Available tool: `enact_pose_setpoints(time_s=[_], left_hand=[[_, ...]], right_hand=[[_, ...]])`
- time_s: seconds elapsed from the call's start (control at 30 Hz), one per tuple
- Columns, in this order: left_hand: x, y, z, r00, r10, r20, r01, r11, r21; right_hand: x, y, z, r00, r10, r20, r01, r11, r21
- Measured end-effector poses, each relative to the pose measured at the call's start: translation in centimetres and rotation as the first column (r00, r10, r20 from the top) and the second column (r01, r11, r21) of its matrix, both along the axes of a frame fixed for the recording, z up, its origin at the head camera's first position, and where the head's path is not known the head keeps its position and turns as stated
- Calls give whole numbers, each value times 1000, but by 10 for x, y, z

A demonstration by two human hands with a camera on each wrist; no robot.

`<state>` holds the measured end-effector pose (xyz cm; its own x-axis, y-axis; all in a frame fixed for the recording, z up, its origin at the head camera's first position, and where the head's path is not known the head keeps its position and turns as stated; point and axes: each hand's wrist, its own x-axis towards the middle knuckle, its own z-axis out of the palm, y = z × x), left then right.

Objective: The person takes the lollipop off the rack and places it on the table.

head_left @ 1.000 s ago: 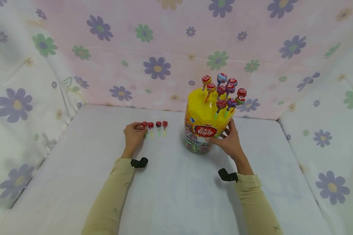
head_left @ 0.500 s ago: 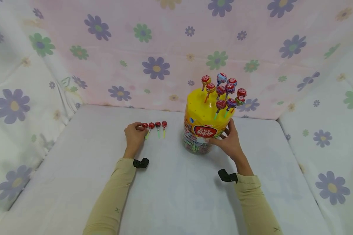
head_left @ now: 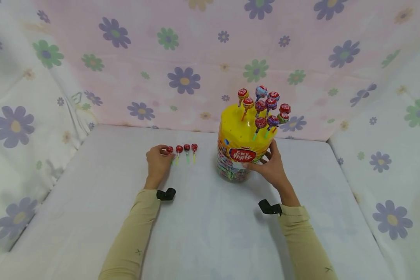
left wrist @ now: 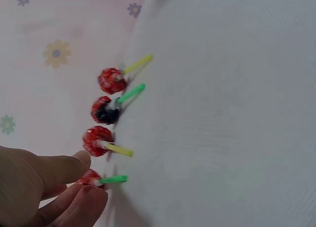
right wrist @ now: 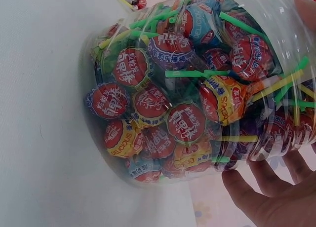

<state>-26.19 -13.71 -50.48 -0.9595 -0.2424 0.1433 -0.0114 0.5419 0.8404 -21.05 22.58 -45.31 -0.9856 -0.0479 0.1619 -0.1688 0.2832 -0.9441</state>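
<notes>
Near the table's back left, my left hand point(head_left: 158, 165) pinches the leftmost of several red-wrapped lollipops by its head; the green stick of this lollipop point(left wrist: 114, 179) points out past the fingertips in the left wrist view. Beside it lie a yellow-stick lollipop point(left wrist: 98, 141), a green-stick one point(left wrist: 105, 110) and another with a yellow stick point(left wrist: 112, 81), in a row. My right hand point(head_left: 272, 167) grips a big clear candy jar point(head_left: 227, 161), thumb in front and fingers round its right side. Its yellow lid point(head_left: 236, 126) bears several upright lollipops point(head_left: 260, 123).
Wrapped lollipops point(right wrist: 186, 122) fill the jar, which stands on the white-covered table point(head_left: 203, 217). A flowered cloth point(head_left: 140, 66) hangs behind the table, with more cloth on both sides. Each wrist wears a black camera point(head_left: 166, 194).
The second lollipop's stick has swung to the left. The leftmost lollipop has shifted slightly left, away from it, with my left hand. My right hand keeps its hold on the jar.
</notes>
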Motion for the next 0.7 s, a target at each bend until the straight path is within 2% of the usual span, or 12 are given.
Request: enact_pose_setpoints(time_s=[0.17,0.37,0.5,0.7], left_hand=[[0,-3,10,999,-41,-32,41,999,18],[2,6,32,983,-163,-88,168,984,56],[4,19,50,955,-245,-168,265,957,114],[10,45,81,895,-325,-304,385,908,163]], right_hand=[[-1,1,-2,1000,3,-2,-3,1000,-4],[-1,2,-1,1000,7,-4,-7,1000,-9],[-1,1,1,1000,9,-7,-9,1000,-5],[0,0,3,1000,-1,6,1,1000,5]])
